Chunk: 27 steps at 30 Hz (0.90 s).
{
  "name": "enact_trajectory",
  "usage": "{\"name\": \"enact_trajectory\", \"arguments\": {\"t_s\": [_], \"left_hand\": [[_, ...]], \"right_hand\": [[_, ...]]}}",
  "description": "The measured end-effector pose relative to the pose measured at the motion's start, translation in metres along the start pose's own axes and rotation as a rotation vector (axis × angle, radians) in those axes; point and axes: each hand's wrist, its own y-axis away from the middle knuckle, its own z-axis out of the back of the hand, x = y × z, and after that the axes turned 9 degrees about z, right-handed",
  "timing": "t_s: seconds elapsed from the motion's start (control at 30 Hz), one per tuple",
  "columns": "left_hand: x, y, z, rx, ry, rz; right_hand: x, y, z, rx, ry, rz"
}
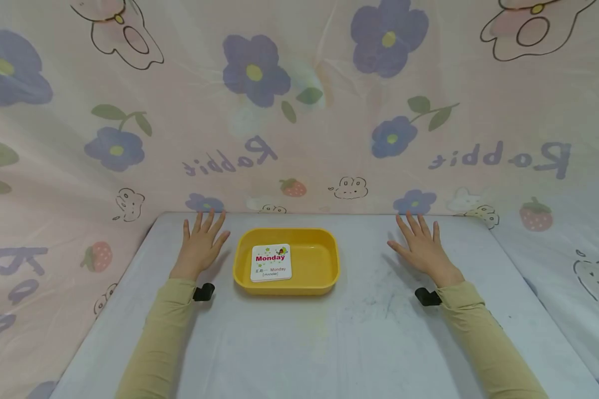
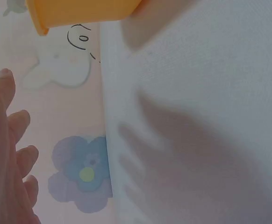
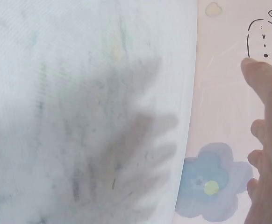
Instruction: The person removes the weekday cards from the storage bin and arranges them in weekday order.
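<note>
A yellow tray (image 1: 314, 289) sits on the white table, and in its left half lies a small white card (image 1: 271, 263) printed "Monday" with a little coloured picture. It looks like the top of a thin stack. To the left of the tray, my left hand (image 1: 199, 247) is held with fingers spread and nothing in it. My right hand (image 1: 424, 249) is likewise spread and holds nothing, farther off on the tray's right. Both wrist views show the hands raised over the table, casting shadows on it. A corner of the tray (image 2: 80, 11) shows at the top of the left wrist view.
The white table (image 1: 289, 343) ends at a back edge just beyond the fingertips. Behind it and at both sides hangs a pink curtain (image 1: 319, 149) printed with flowers, rabbits and strawberries. Dark marks stain the tabletop right of the tray. A black wrist device (image 1: 427, 297) shows beside the right sleeve.
</note>
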Motion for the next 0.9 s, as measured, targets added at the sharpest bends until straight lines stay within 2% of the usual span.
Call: {"name": "enact_trajectory", "arguments": {"t_s": [0.23,0.47,0.57,0.67,0.9], "left_hand": [[0.002,0.000,0.004,0.036,0.038,0.007],[0.003,0.002,0.008,0.035,0.160,-0.005],[0.003,0.002,0.010,0.048,0.247,0.004],[0.004,0.004,0.012,0.059,0.328,0.001],[0.002,0.009,0.016,0.109,0.492,-0.002]], "right_hand": [[-0.001,-0.003,0.000,0.019,0.022,0.018],[0.002,-0.005,0.002,-0.016,0.025,0.102],[0.005,-0.006,0.003,0.008,-0.037,0.092],[0.006,-0.006,0.003,0.032,-0.148,0.042],[0.011,-0.009,0.005,0.006,-0.404,-0.024]]}}
